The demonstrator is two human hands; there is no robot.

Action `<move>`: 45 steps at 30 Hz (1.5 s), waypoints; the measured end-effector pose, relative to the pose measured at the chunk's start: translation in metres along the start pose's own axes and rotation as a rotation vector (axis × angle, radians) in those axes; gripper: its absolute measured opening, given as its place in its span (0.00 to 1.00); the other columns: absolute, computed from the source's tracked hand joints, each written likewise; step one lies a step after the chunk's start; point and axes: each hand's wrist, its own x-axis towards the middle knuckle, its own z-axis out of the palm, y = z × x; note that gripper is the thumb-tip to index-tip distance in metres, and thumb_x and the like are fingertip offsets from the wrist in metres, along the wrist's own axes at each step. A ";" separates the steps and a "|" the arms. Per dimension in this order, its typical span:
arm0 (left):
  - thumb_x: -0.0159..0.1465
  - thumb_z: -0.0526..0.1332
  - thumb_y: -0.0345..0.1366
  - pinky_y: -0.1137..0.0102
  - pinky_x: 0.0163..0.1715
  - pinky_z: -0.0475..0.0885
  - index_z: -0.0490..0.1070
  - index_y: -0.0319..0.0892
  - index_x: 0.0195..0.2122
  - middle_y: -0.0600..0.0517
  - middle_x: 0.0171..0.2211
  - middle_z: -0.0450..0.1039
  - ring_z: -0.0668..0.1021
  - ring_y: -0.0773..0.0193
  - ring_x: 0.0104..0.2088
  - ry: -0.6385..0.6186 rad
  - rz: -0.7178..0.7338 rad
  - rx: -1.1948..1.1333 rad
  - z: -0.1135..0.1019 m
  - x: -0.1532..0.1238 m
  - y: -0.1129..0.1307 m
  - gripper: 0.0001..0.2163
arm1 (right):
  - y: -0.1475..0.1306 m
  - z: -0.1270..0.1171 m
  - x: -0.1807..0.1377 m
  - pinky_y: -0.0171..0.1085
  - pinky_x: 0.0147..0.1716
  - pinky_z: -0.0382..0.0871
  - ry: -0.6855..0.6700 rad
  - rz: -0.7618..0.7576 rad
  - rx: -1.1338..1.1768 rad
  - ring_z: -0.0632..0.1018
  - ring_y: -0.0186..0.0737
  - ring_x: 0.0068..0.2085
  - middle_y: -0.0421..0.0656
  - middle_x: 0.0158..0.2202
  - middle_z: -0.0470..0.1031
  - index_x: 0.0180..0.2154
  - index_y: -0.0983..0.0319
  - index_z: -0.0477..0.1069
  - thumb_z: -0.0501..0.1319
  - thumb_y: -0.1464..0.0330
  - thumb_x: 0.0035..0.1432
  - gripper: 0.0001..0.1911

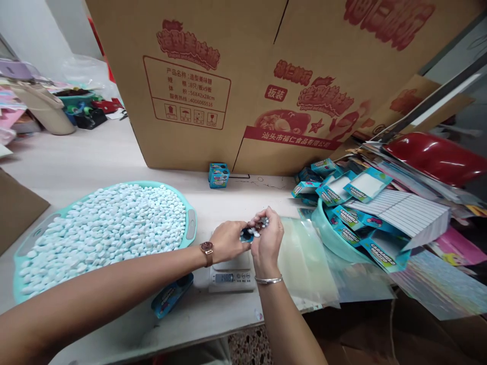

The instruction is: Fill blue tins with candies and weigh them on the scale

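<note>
**Candies at box mouth, both hands above scale**

Left hand (228,237): fingers gripping a small blue box (247,235), mouth up, above the white scale (232,280). Right hand (269,241): fingers curled, cupping pale candies (256,233) right at the box opening. Can't tell how many are inside. Turquoise tub (190,224) full of the same candies on the counter (262,191), left of scale. Bowl (337,242) of blue cartons (348,217) at right, clear plastic sheets (306,261) between.
</note>
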 end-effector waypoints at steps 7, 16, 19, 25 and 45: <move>0.54 0.61 0.38 0.68 0.38 0.71 0.75 0.44 0.41 0.48 0.40 0.80 0.80 0.54 0.40 0.000 0.019 0.004 -0.001 0.000 -0.003 0.14 | 0.000 0.002 -0.002 0.31 0.22 0.58 -0.025 -0.041 -0.093 0.64 0.28 0.21 0.34 0.21 0.62 0.23 0.61 0.62 0.56 0.62 0.57 0.13; 0.52 0.65 0.41 0.66 0.41 0.72 0.73 0.43 0.49 0.48 0.45 0.79 0.79 0.53 0.43 -0.057 0.009 0.033 -0.010 -0.001 -0.004 0.22 | -0.010 -0.008 0.016 0.29 0.17 0.50 -0.041 0.207 0.246 0.56 0.24 0.16 0.31 0.19 0.57 0.23 0.61 0.58 0.57 0.64 0.55 0.12; 0.52 0.66 0.43 0.63 0.49 0.71 0.69 0.39 0.54 0.44 0.52 0.75 0.77 0.51 0.50 -0.089 -0.011 0.053 -0.018 -0.003 -0.002 0.28 | -0.018 -0.024 0.027 0.28 0.16 0.49 -0.046 0.305 0.439 0.55 0.24 0.16 0.30 0.18 0.56 0.24 0.60 0.57 0.56 0.66 0.54 0.11; 0.56 0.66 0.47 0.60 0.57 0.66 0.62 0.39 0.60 0.44 0.59 0.68 0.71 0.52 0.57 -0.132 0.041 0.137 -0.047 -0.015 0.000 0.33 | -0.023 -0.066 0.032 0.28 0.17 0.52 -0.008 0.338 0.578 0.57 0.24 0.16 0.32 0.19 0.58 0.23 0.61 0.58 0.54 0.67 0.56 0.11; 0.67 0.55 0.36 0.64 0.45 0.68 0.70 0.42 0.53 0.48 0.41 0.72 0.70 0.58 0.45 -0.112 0.238 0.290 -0.067 -0.009 0.001 0.15 | -0.012 -0.089 0.017 0.29 0.18 0.55 0.068 0.406 0.685 0.58 0.26 0.19 0.34 0.20 0.60 0.24 0.61 0.61 0.54 0.68 0.59 0.11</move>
